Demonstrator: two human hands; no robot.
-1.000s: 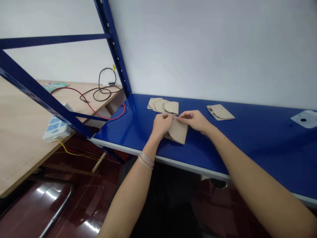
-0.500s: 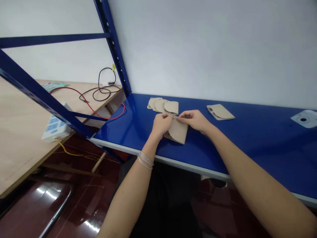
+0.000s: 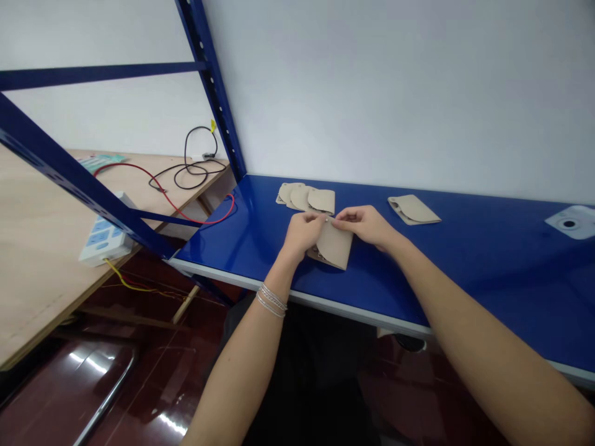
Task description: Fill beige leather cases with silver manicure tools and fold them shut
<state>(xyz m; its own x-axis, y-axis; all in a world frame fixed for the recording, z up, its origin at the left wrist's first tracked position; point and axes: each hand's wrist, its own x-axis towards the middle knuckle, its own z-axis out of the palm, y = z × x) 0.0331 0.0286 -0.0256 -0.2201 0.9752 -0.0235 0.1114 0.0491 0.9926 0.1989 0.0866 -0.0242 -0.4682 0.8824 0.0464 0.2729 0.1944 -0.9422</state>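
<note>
A beige flap pouch lies tilted on the blue tabletop between my hands, with small metal bits showing at its lower left opening. My left hand pinches its upper left edge. From the other side, the fingers of my right hand grip the top edge near a small round snap. Just behind my hands, several similar beige pouches lie overlapping in a row. Another beige pouch rests apart, to the right of my right hand.
A white device with a dark round centre lies at the table's far right. Blue rack posts rise on the left. Beyond them, a wooden table carries a power strip, a black cable and a red cable.
</note>
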